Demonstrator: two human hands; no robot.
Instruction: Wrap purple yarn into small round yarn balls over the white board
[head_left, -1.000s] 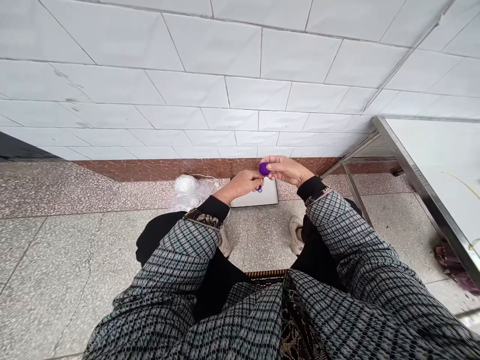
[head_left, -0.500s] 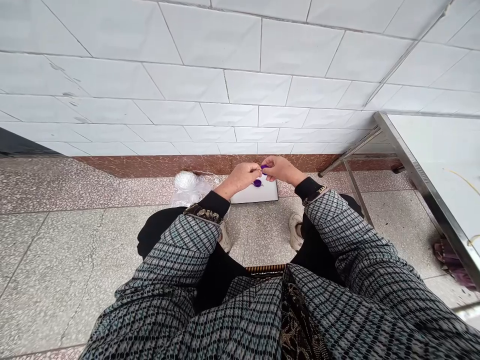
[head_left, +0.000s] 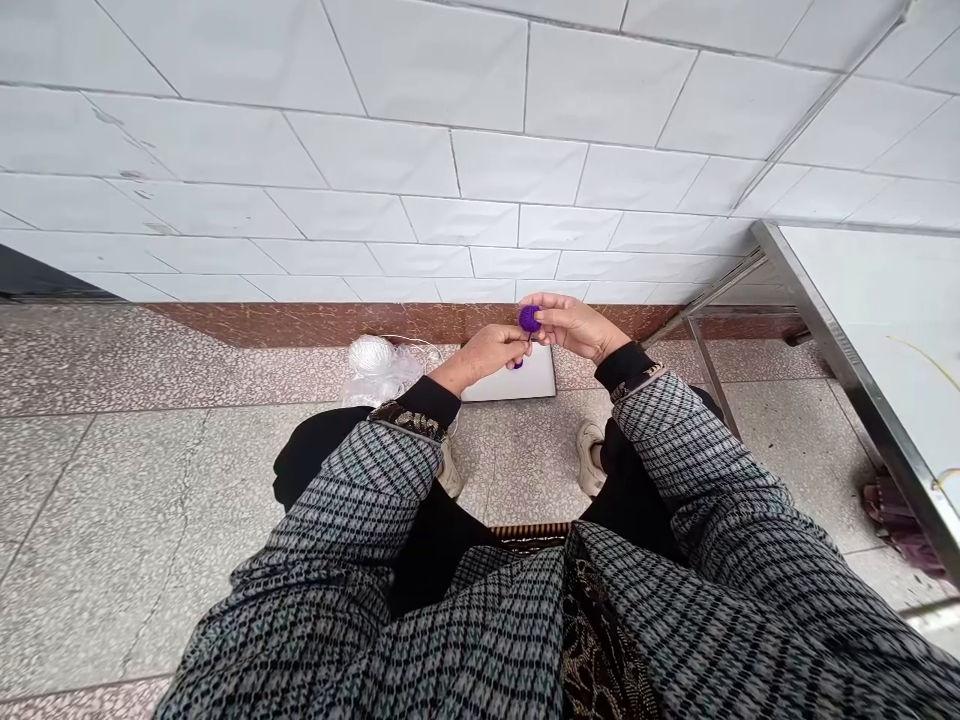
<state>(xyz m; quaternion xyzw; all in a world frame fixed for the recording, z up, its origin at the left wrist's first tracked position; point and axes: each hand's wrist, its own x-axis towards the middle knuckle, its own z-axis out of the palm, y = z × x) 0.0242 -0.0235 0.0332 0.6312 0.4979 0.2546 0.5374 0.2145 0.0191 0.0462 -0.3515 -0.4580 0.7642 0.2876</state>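
A small round purple knitted or crocheted piece (head_left: 529, 318) is held up in the fingers of my right hand (head_left: 571, 326), which is closed on it. Just below and to the left, my left hand (head_left: 495, 353) is pinched shut, its fingertips close under the piece. A short dark purple strand of yarn (head_left: 529, 337) runs from the piece down to those fingertips. Under both hands a white flat board or box lid (head_left: 529, 378) with a dark edge lies on the floor. On it sits a second purple piece (head_left: 517, 365), mostly hidden by my left hand.
A ball of white yarn (head_left: 371, 355) in clear plastic (head_left: 379, 388) lies left of the board. The tiled wall (head_left: 495, 160) rises just behind. At right stands a metal-framed table (head_left: 817, 330), with dark cloth (head_left: 896, 520) beneath it. My shoes (head_left: 592, 458) flank the board.
My right hand has lifted and turned the purple piece, so its round face now shows above my left fingertips. My left hand has shifted slightly right and covers more of the second piece.
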